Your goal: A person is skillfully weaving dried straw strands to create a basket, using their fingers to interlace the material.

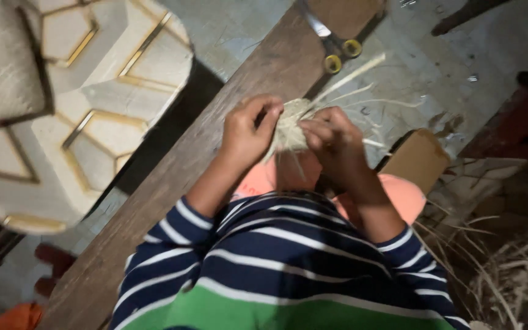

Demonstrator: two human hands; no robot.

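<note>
From the head camera, the left hand and the right hand meet above a long wooden plank, both sets of fingers curled tight around a pale bundle of straw fibre held between them, its loose strands fanning up and to the right. Yellow-handled scissors lie on the plank just beyond the bundle. A brown cardboard piece sits right of the right wrist, dry straw is heaped at the lower right, and striped sleeves fill the foreground.

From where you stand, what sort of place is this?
Probably a home craft workspace: both hands work a pale straw-fibre bundle over a long brown wooden plank, yellow-handled scissors lie ahead, and dry straw is piled alongside.
</note>
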